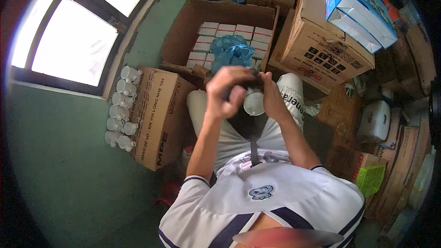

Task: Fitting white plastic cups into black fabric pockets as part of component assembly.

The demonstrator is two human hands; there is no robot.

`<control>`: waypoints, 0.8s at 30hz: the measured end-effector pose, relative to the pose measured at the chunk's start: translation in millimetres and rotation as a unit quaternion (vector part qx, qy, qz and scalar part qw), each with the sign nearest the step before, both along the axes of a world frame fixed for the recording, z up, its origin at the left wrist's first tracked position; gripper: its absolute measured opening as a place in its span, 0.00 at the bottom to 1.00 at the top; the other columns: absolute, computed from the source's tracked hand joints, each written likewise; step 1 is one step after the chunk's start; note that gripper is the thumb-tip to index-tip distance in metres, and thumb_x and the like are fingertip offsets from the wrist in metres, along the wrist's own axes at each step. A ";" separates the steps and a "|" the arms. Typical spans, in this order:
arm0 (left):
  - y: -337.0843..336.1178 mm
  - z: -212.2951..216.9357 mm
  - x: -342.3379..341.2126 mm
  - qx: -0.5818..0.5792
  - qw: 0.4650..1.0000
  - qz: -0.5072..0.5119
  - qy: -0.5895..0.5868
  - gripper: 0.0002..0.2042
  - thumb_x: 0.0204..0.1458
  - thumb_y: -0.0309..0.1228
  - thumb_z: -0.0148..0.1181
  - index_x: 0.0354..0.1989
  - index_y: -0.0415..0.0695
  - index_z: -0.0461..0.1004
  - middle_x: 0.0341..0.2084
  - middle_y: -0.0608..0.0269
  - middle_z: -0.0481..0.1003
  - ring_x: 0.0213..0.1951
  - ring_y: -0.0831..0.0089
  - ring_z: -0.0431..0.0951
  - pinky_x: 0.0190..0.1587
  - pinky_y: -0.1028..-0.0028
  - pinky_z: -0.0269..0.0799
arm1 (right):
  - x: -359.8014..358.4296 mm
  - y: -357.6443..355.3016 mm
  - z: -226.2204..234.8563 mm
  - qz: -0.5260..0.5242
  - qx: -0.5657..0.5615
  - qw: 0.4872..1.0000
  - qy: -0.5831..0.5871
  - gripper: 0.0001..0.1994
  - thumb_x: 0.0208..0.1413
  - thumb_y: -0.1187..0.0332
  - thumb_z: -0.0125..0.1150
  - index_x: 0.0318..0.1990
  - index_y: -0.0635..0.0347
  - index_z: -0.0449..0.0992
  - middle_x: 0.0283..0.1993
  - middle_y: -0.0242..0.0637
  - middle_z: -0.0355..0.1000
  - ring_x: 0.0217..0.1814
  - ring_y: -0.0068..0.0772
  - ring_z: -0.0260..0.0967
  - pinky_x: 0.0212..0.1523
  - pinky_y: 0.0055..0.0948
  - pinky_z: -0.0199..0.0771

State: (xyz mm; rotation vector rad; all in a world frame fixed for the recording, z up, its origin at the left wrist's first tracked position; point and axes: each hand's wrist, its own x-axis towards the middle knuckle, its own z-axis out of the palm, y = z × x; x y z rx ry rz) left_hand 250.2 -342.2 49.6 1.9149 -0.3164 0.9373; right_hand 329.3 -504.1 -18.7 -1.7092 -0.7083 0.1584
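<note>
Between my hands, above my lap, is a white round plastic fitting [254,104], its wide round face turned up toward me. My right hand [274,97] is closed along the fitting's right side, with the fingers pointing away from me. On the other side, my left hand [223,91] is raised beside the fitting, its fingers bent and its thumb apart. Motion blurs those fingers, so whether they grip anything is unclear. Something dark shows between the fingertips of both hands; I cannot make out what it is.
Several similar white fittings [123,105] stand in rows on a carton [154,117] at the left. Ahead, an open carton [183,23] holds small white boxes [197,58] and a blue plastic bag [229,50]. Blue-white paper bags [358,11] lie on a large carton [317,46]. A green basket [371,179] sits right.
</note>
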 end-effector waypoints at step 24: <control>-41.1 6.2 -33.4 0.105 0.994 0.007 -0.008 0.16 0.57 0.31 0.71 0.52 0.39 0.81 0.54 0.51 0.80 0.57 0.51 0.81 0.60 0.57 0.76 | -8.2 -17.3 48.6 0.039 0.072 0.947 0.312 0.35 0.76 0.37 0.34 0.42 0.61 0.77 0.37 0.34 0.77 0.45 0.23 0.75 0.51 0.28 0.74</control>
